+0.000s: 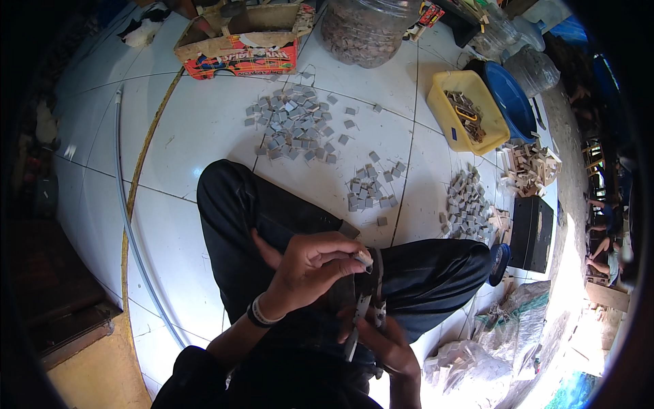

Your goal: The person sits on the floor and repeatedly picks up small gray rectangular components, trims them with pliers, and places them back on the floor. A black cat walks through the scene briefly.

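Observation:
I sit cross-legged in dark trousers [436,273]. Raised over my lap, my left hand [304,267] pinches a small block [366,258] with a pale, wood-like top between thumb and fingertips. Dark material shows beneath the block. Lower and to the right, the fingers of my right hand [387,344] are curled around a narrow pale strip [361,312] with dark blotches. A second band rises beside the strip, close to the block. Shadow hides whether these bands are joined and what their lower ends meet.
Small grey blocks with thin wires lie in a large heap [289,123], a smaller group [371,187] and a right-hand pile [466,208]. Beyond are a yellow tub [436,102], blue basin [519,112], cardboard box [238,60] and clear jar [368,34]. A hose [126,198] lies left.

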Available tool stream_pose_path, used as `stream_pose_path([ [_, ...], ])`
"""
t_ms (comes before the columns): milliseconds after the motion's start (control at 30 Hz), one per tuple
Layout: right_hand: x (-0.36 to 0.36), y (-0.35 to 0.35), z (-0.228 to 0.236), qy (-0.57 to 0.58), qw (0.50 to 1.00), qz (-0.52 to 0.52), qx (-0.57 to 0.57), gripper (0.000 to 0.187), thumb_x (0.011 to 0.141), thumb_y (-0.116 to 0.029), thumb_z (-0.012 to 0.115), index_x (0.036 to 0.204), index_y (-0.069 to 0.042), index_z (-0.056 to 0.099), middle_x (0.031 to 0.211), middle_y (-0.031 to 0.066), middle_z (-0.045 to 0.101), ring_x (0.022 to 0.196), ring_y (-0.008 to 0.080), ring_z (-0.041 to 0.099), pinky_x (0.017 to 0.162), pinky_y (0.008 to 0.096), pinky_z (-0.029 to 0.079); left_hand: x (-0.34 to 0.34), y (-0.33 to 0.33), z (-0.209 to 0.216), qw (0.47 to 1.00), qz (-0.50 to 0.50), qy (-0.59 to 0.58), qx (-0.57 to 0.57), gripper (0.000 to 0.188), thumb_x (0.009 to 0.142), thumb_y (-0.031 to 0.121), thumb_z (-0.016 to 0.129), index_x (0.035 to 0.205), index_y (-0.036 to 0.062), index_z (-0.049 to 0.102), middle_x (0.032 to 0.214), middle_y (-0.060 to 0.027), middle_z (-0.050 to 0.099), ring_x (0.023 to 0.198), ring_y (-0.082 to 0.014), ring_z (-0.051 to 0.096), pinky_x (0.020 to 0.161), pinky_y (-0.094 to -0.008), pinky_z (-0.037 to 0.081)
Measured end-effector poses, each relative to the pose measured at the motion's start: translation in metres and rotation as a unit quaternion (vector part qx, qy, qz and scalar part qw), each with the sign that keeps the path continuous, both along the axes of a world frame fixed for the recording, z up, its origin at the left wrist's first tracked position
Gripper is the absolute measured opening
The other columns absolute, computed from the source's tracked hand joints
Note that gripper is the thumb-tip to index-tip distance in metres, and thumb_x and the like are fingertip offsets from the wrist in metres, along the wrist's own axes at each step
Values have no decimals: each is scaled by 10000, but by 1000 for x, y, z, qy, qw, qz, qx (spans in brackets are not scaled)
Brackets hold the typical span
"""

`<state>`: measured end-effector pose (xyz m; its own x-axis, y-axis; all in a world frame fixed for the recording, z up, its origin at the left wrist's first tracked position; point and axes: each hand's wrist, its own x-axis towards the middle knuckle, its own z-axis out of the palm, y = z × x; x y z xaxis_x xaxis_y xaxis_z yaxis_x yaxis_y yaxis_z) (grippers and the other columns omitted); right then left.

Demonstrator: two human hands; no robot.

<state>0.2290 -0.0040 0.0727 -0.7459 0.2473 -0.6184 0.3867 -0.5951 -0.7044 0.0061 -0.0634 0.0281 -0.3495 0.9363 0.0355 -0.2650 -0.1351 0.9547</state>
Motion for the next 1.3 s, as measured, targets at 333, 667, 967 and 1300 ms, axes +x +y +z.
stream_pose_path([
  [333, 13, -47, -52, -58, 988, -127, 60, 185, 1068, -186, 678, 938, -60, 635, 765, 8, 647, 706, 98, 611, 671, 287, 466, 13, 3, 5, 985, -95, 115, 91, 205, 865, 84, 847, 1059, 26, 816, 1029, -140, 803, 1006, -276, 792, 985, -372, 617],
  [667, 18, -30, -58, -96, 975, -196, -52, 388, 1129, -371, 543, 1237, -7, 620, 951, 76, 669, 858, 211, 699, 798, 380, 581, -39, 63, -113, 927, 348, -81, -114, 457, 976, 152, 777, 1378, -24, 646, 1335, -164, 726, 1229, -191, 680, 1055, -343, 514],
  [967, 8, -31, -37, -97, 965, -242, -17, 549, 1133, -351, 532, 1527, 25, 462, 1200, 140, 675, 1135, 274, 702, 946, 488, 622, -4, 105, -185, 836, 129, 515, -137, 290, 826, 43, 764, 1103, 26, 677, 1090, -162, 659, 990, -394, 668, 890, -472, 544],
  [1300, 11, -15, -34, -50, 985, -136, 94, 554, 1107, -293, 578, 1505, 79, 475, 1158, 134, 703, 1116, 224, 698, 970, 369, 570, -26, 55, -97, 991, 113, 42, -64, 206, 992, 14, 709, 1196, -20, 707, 1105, -96, 758, 1026, -115, 729, 905, -259, 560],
])
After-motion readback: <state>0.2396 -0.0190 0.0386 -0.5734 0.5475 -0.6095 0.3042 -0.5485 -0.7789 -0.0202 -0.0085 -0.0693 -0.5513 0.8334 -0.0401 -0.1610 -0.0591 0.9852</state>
